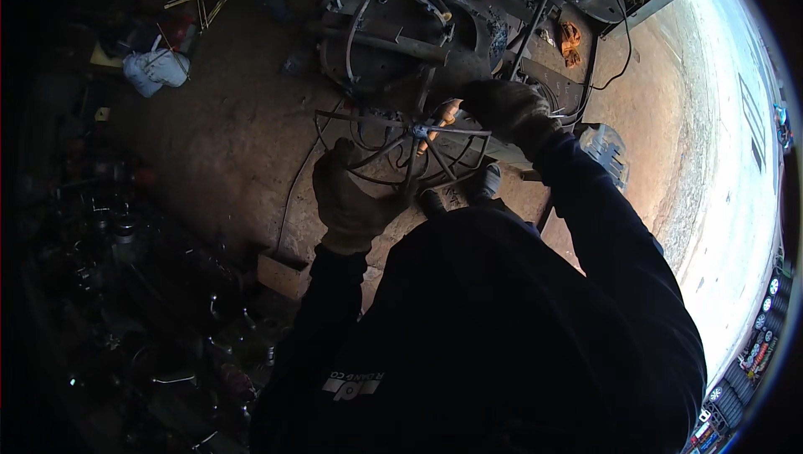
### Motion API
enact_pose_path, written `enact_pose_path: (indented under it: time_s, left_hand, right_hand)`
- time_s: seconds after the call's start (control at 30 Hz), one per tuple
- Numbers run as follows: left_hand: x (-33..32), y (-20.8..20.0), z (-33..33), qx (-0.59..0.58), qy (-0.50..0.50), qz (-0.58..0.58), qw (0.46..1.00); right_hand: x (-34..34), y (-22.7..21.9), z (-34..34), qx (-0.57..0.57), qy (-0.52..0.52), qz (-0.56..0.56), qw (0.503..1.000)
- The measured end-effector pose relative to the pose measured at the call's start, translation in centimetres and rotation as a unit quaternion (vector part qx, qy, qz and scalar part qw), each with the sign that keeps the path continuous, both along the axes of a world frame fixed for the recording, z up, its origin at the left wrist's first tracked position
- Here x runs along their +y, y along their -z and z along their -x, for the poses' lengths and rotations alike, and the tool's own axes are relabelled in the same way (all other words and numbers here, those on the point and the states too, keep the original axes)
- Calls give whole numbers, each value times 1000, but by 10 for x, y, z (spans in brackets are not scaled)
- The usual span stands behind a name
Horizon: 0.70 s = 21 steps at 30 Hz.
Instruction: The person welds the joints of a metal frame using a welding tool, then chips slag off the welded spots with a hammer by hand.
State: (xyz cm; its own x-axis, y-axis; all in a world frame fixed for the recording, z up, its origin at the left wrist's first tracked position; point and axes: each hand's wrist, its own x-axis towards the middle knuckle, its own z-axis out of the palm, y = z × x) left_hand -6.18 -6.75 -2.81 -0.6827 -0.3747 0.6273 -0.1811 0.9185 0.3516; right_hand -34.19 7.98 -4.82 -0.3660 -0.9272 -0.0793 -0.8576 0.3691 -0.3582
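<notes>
A dark metal rod frame [420,131], shaped like a wheel with spokes meeting at a hub, stands tilted in front of me. My left hand [351,199], in a dark work glove, is closed round the frame's left side, its thumb and fingers on the rods. Up at the right, my gloved right hand [510,111] has its fingers curled beside the frame's right end. Shadow hides what lies in them. An orange-brown lit piece [439,126] shows behind the spokes, close to the right fingertips; its kind is unclear.
A larger round metal assembly [385,31] with curved bars sits beyond the frame. Cables [577,107] run at the right near an orange cloth-like bundle [570,42]. A white bag [156,71] lies far left. Dark metal parts [125,228] crowd the left. My shoes [483,182] stand below the frame.
</notes>
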Motion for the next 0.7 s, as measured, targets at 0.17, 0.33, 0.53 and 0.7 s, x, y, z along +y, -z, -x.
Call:
enact_pose_path:
  time_s: [0.17,0.33,0.53,0.7]
  left_hand:
    - [-2,-3,-4,28,31,-5,999]
    - [3,-13,-3,2,34,-41,999]
    - [12,-31,1,-21,-5,-41,999]
    - [14,-37,2,-26,6,-83,996]
  right_hand:
    - [-7,21,19,71,-25,16,997]
    - [-5,25,17,130,4,26,991]
    - [1,7,-3,154,64,46,985]
    - [11,1,-9,122,86,87,985]
